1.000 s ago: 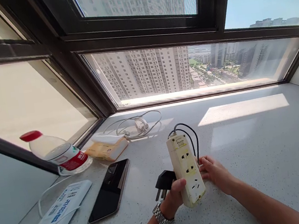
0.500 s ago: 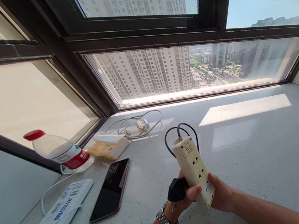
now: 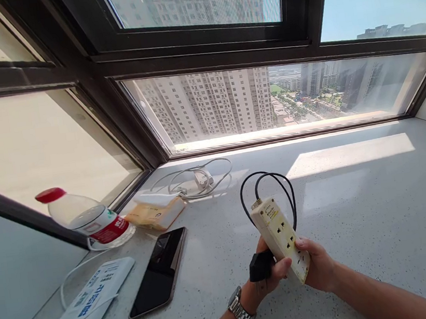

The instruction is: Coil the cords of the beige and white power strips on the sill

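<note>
A worn, off-white power strip (image 3: 280, 234) with yellowish stains is held tilted above the speckled white sill, its sockets facing up toward me. My left hand (image 3: 271, 276), with a metal watch (image 3: 239, 306) on the wrist, is closed round its left side, thumb along the edge. Against that hand lies the strip's black plug (image 3: 261, 266), prongs pointing down. My right hand (image 3: 318, 265) grips the lower right side, its thumb on the socket face. From the far end the black cord (image 3: 291, 191) loops out and back; part of it is hidden behind the strip.
Left of my hands lie a dark phone (image 3: 159, 274) and a white device with blue lettering (image 3: 85, 307). Farther back are a red-capped bottle (image 3: 87, 218), a tissue pack (image 3: 157, 211) and a coiled white cable with adapter (image 3: 202, 178). Windows (image 3: 205, 103) border the sill (image 3: 378, 221).
Both hands and the power strip have shifted slightly right. The black plug has moved with them, and the cord loop now spreads wider to the right.
</note>
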`<act>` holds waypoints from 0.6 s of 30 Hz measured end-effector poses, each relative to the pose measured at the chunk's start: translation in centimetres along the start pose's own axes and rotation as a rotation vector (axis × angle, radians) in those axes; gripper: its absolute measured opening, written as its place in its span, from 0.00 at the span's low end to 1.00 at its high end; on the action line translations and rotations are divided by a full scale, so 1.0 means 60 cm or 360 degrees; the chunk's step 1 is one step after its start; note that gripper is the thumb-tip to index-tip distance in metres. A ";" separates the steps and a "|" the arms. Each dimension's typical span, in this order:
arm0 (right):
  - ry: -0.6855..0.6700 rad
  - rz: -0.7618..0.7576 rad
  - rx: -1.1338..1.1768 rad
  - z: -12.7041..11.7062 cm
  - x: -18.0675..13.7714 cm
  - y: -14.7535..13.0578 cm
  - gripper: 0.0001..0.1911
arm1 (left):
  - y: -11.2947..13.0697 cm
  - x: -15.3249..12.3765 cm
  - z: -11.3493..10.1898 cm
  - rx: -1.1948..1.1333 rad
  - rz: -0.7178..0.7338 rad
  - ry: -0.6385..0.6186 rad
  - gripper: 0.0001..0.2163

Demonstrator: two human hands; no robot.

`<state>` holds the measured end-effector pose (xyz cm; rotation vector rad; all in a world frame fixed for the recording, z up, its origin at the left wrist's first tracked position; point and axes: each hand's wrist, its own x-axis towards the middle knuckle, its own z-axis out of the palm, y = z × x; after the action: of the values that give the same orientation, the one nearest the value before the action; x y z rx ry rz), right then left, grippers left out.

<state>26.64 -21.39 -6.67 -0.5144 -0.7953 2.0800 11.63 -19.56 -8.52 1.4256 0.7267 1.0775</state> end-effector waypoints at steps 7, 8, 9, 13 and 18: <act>0.0333 -0.0097 0.0025 -0.003 -0.002 -0.004 0.27 | 0.006 0.015 0.008 0.0077 -0.0011 0.0025 0.30; 0.0396 -0.0106 0.0037 -0.004 -0.002 -0.010 0.27 | 0.005 0.019 0.010 0.0073 0.0023 0.0039 0.30; 0.0465 -0.0124 0.0056 -0.006 -0.002 -0.018 0.26 | 0.004 0.024 0.010 0.0073 0.0043 0.0055 0.32; 0.0841 -0.0378 0.0164 -0.034 -0.003 -0.078 0.20 | 0.002 0.040 0.009 0.0198 -0.0138 0.0174 0.37; 0.1415 -0.0793 0.0192 -0.136 -0.016 -0.176 0.15 | 0.007 0.045 0.006 0.0351 -0.0315 0.0197 0.35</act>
<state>37.97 -14.48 -5.11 -0.9582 -0.2229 1.2305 12.95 -17.37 -7.54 1.4451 1.0801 0.9592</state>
